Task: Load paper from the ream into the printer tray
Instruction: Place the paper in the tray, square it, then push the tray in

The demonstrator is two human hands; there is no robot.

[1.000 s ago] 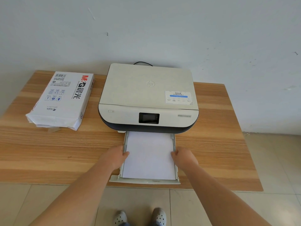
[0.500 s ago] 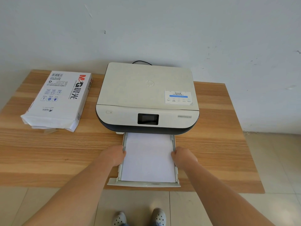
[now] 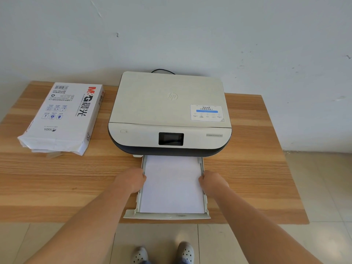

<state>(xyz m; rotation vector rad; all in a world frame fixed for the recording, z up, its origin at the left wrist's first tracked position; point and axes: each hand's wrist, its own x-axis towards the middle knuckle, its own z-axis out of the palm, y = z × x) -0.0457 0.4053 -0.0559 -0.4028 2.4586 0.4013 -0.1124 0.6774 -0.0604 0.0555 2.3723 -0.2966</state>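
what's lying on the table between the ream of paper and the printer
Nothing: in the head view only bare wooden table separates the ream from the printer.

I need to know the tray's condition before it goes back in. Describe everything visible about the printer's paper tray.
The paper tray is a shallow pale grey drawer that looks plastic, pulled out from under the printer and overhanging the table's near edge. It has low side rails and a wider front lip. A flat stack of white paper fills it. The left hand holds the left rail and the right hand holds the right rail; the fingers are mostly hidden.
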